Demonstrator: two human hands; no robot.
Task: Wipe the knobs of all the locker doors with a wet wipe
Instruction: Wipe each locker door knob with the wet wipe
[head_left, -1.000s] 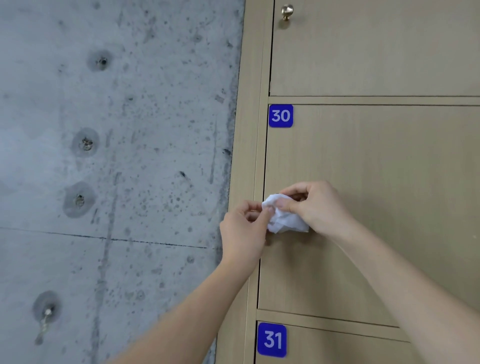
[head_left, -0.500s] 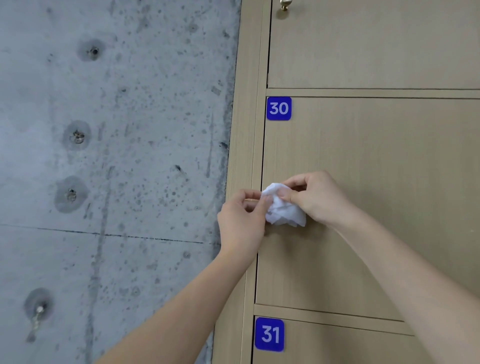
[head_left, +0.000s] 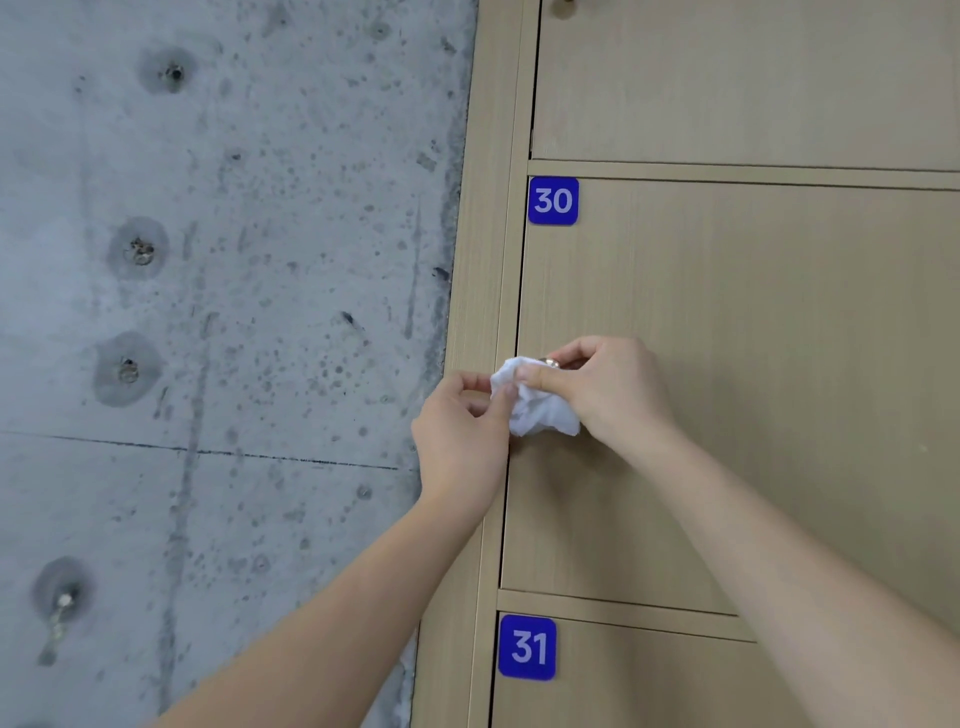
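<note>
Lockers of pale wood fill the right side, their left frame edge meeting a bare concrete wall (head_left: 208, 312) that leaves open room to the left of the hands. Door 30 (head_left: 753, 312) is shut, with its blue number plate (head_left: 552, 200) at the top left corner and plate 31 (head_left: 527, 647) below. A brass knob (head_left: 549, 362) sticks out of door 30 near its left edge, its axis pointing away from the door face. A crumpled white wet wipe (head_left: 535, 410) is bunched around and below it. The right hand (head_left: 608, 395) pinches wipe and knob in a closed grip; the left hand (head_left: 462, 436) pinches the wipe's left edge.
</note>
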